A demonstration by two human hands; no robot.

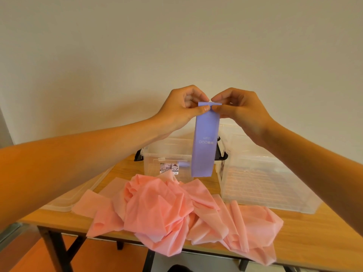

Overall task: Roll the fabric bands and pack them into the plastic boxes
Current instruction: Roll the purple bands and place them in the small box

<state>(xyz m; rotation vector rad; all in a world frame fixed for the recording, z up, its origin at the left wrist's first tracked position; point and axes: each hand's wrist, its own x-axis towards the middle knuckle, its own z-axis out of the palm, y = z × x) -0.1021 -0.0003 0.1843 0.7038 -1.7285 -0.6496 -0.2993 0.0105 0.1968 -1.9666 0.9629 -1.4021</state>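
At the centre of the frame the left hand (pixel 182 108) and right hand (pixel 239 108) pinch the top edge of a purple band (pixel 205 142), which hangs straight down. Below it a heap of pink bands (pixel 167 209) lies on the wooden table (pixel 324 232). Behind stand a clear box (pixel 167 158) at centre, possibly holding something purple, and a second clear box (pixel 265 173) at right. A clear lid (pixel 64 203) lies at lower left.

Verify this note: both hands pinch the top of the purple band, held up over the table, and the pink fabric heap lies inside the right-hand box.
Wrong on one count: the head view shows the pink fabric heap lying on the table, in front of the right-hand box, not inside it. The left hand and right hand do pinch the purple band at its top.
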